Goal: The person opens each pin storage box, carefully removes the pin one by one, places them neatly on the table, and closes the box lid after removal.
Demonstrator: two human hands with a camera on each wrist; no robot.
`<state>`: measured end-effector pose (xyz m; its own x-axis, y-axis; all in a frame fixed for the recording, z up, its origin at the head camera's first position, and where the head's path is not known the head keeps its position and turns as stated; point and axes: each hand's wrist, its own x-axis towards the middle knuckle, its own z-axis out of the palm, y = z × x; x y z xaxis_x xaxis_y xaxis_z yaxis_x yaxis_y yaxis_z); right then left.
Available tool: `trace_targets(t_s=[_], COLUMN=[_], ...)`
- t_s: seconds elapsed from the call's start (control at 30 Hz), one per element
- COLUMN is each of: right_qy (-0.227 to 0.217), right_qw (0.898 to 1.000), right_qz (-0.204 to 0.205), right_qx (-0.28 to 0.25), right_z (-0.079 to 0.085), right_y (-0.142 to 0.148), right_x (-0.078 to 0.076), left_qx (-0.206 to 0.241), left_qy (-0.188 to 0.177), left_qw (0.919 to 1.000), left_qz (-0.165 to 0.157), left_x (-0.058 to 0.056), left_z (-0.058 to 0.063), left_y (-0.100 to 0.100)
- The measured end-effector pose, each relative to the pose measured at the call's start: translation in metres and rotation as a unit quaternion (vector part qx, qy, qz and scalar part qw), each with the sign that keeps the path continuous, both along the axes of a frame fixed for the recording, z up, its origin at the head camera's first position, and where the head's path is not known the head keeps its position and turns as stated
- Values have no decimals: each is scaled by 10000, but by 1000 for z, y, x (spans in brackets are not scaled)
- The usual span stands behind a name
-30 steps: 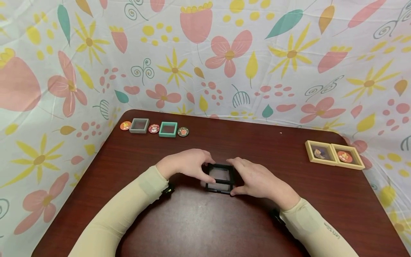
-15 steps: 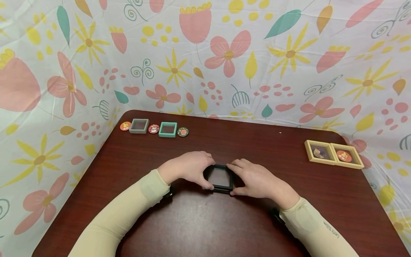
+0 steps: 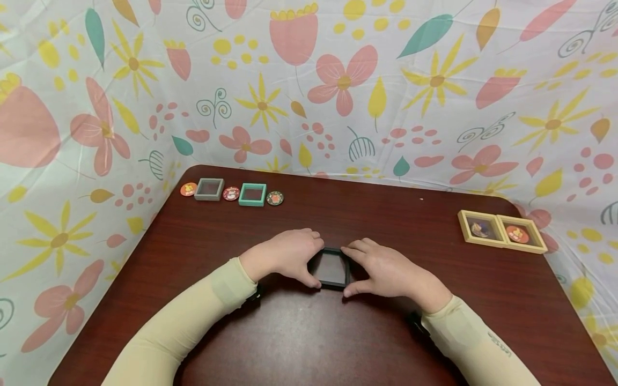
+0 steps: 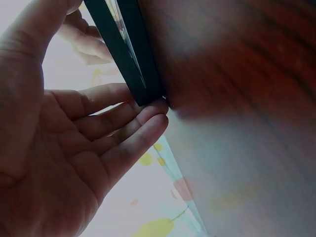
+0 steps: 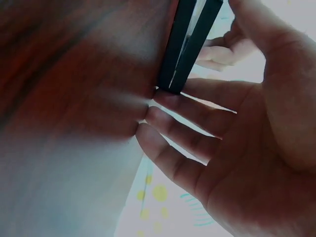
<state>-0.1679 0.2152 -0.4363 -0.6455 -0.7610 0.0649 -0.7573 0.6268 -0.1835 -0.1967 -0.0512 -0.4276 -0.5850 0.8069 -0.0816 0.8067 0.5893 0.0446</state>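
Observation:
A square black display frame point(image 3: 333, 269) with a clear pane lies on the table between both hands. My left hand point(image 3: 291, 256) holds its left side, thumb at the near corner and fingers at the far corner. From the right, my right hand point(image 3: 386, 269) holds the other side, with fingers at the far corner and the thumb by the near one. In the left wrist view, fingertips point(image 4: 154, 111) touch the end of the frame. The right wrist view shows the frame's two halves point(image 5: 185, 47) with a narrow wedge-shaped gap between them.
At the back left stand a grey frame point(image 3: 209, 190) and a teal frame point(image 3: 252, 194), with round badges point(image 3: 231, 193) beside them. Two joined yellow frames point(image 3: 503, 231) holding round badges lie at the right. A flowered cloth point(image 3: 309, 107) hangs behind the brown table point(image 3: 299, 338).
The black frame's raised half has come down onto the lower half. My left thumb has moved down to the near corner; my right thumb has shifted slightly toward me.

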Motion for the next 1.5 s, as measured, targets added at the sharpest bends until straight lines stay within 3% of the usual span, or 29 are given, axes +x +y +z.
trace_targets(t_s=[0.23, 0.53, 0.97, 1.5], right_qy=[22, -98, -120, -80], right_qw=[9998, 9993, 9992, 9989], right_qz=[-171, -352, -364, -415], right_qx=[-123, -101, -136, -182], right_z=[-1, -2, -1, -2], right_y=[-4, -5, -6, -9], right_x=[-1, 0, 1, 3], left_qx=[50, 64, 77, -192], left_qy=[147, -23, -164, 17], left_qw=[9999, 9999, 9998, 9994], left_qz=[-1, 76, 123, 277], left_x=[2, 2, 3, 11], left_z=[-3, -1, 1, 2], left_y=[2, 1, 1, 7])
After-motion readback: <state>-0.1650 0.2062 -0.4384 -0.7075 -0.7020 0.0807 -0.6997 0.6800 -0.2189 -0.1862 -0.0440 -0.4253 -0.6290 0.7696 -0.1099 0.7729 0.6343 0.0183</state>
